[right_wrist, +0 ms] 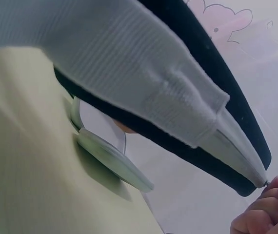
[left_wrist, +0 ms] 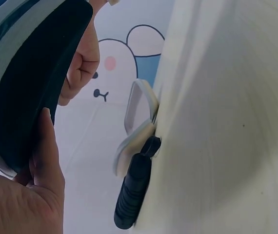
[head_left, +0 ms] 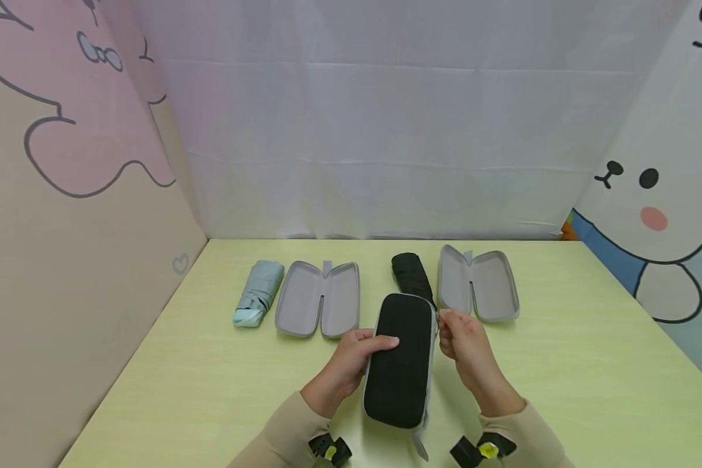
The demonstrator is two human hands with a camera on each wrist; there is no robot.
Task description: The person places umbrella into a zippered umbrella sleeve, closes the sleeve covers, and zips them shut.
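Note:
A black zip case (head_left: pixel 399 364) with a grey zipper band (right_wrist: pixel 236 144) is held above the table. My left hand (head_left: pixel 351 364) grips its left side, thumb (left_wrist: pixel 49 156) lying across the black face and the other fingers mostly hidden underneath. At the case's upper right corner, my right hand (head_left: pixel 465 348) pinches the small zipper pull (right_wrist: pixel 266 184) with curled fingers. A grey fabric tab (head_left: pixel 420 447) hangs from the lower end of the case. Just behind the case lies a folded black umbrella (head_left: pixel 412 276).
Two grey case shells stand spread apart at the back, a left one (head_left: pixel 340 299) and a right one (head_left: pixel 494 286). A folded light-blue umbrella (head_left: pixel 259 292) lies at the far left. The pale green table (head_left: pixel 591 364) meets a white curtain (head_left: pixel 386 149) behind, with cartoon-printed walls on both sides.

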